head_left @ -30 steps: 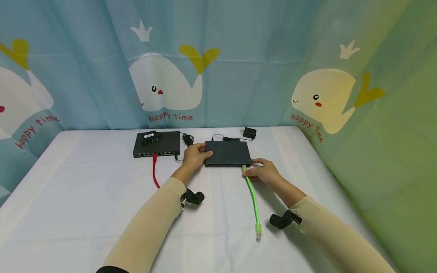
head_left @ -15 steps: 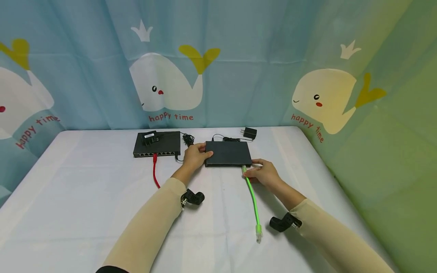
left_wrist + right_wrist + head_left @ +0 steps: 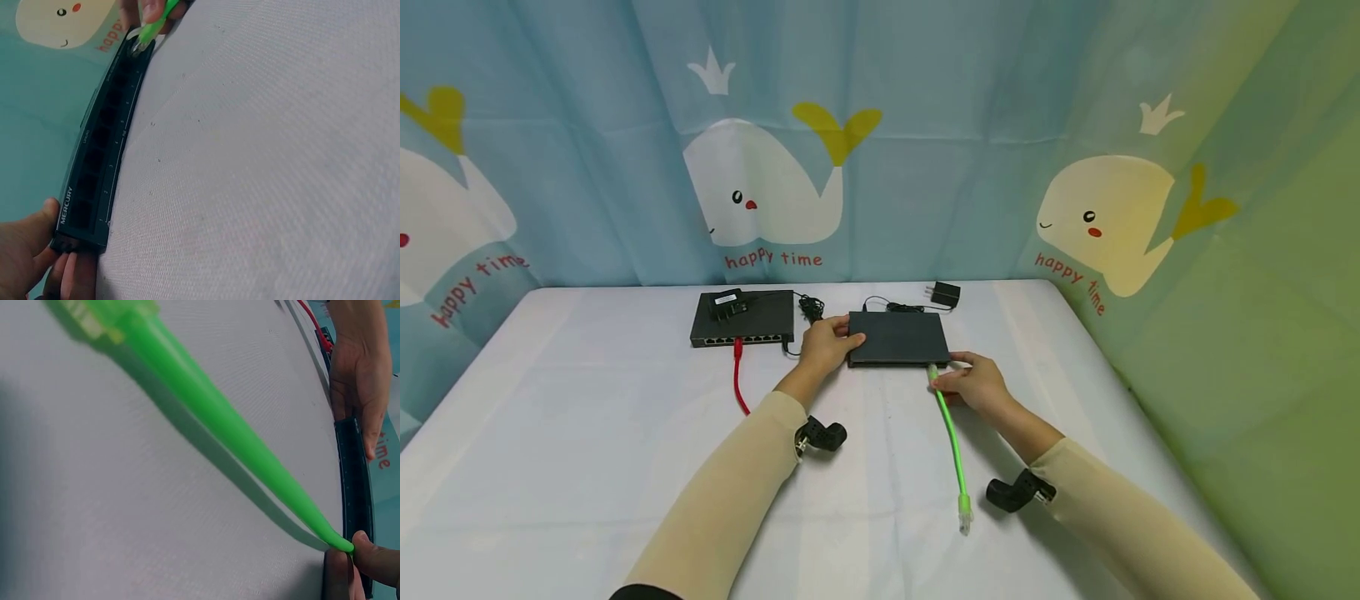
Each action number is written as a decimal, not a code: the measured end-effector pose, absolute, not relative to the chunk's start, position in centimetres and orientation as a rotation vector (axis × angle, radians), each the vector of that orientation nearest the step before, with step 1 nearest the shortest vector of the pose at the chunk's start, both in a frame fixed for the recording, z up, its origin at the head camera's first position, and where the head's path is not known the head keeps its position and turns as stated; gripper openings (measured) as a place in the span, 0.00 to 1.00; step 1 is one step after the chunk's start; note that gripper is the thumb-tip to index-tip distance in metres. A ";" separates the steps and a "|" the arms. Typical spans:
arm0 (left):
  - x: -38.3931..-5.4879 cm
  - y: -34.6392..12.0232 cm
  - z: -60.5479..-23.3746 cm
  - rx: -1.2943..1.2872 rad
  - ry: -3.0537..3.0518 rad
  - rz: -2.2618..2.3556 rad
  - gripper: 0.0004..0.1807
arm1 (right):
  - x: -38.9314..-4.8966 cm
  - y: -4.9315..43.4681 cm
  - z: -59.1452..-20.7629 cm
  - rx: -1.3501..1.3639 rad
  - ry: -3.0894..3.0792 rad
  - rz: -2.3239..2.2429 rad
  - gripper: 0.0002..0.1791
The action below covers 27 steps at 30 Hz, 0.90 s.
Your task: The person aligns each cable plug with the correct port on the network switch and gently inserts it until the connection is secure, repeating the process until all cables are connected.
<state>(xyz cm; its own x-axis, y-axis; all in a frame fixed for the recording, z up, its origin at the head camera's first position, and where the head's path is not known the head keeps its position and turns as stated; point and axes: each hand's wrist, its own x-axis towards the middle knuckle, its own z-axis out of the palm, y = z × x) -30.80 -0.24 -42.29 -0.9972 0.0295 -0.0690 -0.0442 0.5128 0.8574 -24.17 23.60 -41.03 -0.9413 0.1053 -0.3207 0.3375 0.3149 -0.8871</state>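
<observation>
A flat black network switch (image 3: 898, 337), its row of ports facing the person, lies on the white table. My left hand (image 3: 824, 346) grips the switch's left end, thumb on top and fingers beneath, as the left wrist view shows. My right hand (image 3: 977, 382) pinches one plug of a short green network cable (image 3: 953, 442) between thumb and finger. In the left wrist view that clear plug (image 3: 139, 47) is right at the port at the far end of the row. The cable's other plug (image 3: 965, 515) points toward the person, free.
To the left stands a second black switch (image 3: 767, 312) with a red cable (image 3: 739, 379) in its front and a power adapter (image 3: 727, 305) on top. Behind the held switch lie another adapter (image 3: 945, 293) and its cord (image 3: 904, 307). A whale-print curtain (image 3: 925, 142) borders the table.
The head view has shifted very slightly. Both hands, the switch and the green cable keep essentially the same places.
</observation>
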 end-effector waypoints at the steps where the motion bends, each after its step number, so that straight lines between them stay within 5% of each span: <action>1: -30.8 -0.3 -42.3 -0.012 2.667 1.517 0.30 | -24.2 23.5 -41.0 0.413 2.377 -1.679 0.40; 27: -31.0 0.7 -42.3 -0.096 2.783 1.489 0.27 | -24.7 23.6 -40.3 0.373 2.362 -1.671 0.39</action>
